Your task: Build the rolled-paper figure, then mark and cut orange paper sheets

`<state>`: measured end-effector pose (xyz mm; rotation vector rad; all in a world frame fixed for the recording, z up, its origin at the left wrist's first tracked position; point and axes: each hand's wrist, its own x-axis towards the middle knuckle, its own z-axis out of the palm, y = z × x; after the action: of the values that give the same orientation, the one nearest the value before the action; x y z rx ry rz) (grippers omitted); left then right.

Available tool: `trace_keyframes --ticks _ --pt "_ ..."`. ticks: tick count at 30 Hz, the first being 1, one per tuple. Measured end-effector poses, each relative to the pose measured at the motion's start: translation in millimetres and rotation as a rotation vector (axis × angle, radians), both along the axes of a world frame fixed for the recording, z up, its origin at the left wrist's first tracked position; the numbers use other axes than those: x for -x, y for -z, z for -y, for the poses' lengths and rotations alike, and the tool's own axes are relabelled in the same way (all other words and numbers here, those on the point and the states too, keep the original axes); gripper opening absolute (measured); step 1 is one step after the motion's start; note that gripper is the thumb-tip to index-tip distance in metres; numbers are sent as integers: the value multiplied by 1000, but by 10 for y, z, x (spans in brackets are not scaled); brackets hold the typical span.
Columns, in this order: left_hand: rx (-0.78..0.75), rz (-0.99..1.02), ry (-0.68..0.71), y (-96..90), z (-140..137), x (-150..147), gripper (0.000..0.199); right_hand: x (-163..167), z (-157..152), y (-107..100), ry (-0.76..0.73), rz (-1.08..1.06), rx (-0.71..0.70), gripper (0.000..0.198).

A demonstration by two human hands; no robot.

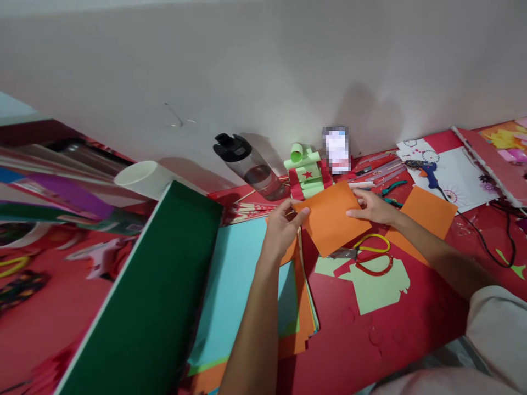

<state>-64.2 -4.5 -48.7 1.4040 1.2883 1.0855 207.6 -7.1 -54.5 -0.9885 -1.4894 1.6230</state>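
Observation:
My left hand [285, 225] pinches the left edge of an orange sheet of paper [335, 219], thumb on top. At its right edge my right hand [370, 206] grips the same sheet between thumb and fingers. The sheet is tilted above the table. Partly beneath it lie scissors [374, 269] with one yellow and one red handle loop, their blades mostly covered. Light green paper scraps [381, 285] with cut edges lie under the scissors. Another orange sheet [432, 214] rests below my right forearm.
Stacked coloured paper [239, 269] lies left, beside an upright dark green board [152, 296]. Along the wall stand a water bottle [259, 174], a green paper craft [307, 173] with a red star and a phone [340, 151]. A blue glue gun [430, 174] and its cord are at right.

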Motion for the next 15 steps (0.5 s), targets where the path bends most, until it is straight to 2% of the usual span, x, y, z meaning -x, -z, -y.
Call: trace_keyframes --ticks 4,10,15 --pt "4 6 13 -16 7 10 41 1 5 30 -9 36 -25 47" --pt "54 -74 191 -39 47 -48 38 18 49 -30 27 102 -14 40" --pt "106 -153 358 -77 57 -24 51 -41 20 -55 -38 216 -83 27"
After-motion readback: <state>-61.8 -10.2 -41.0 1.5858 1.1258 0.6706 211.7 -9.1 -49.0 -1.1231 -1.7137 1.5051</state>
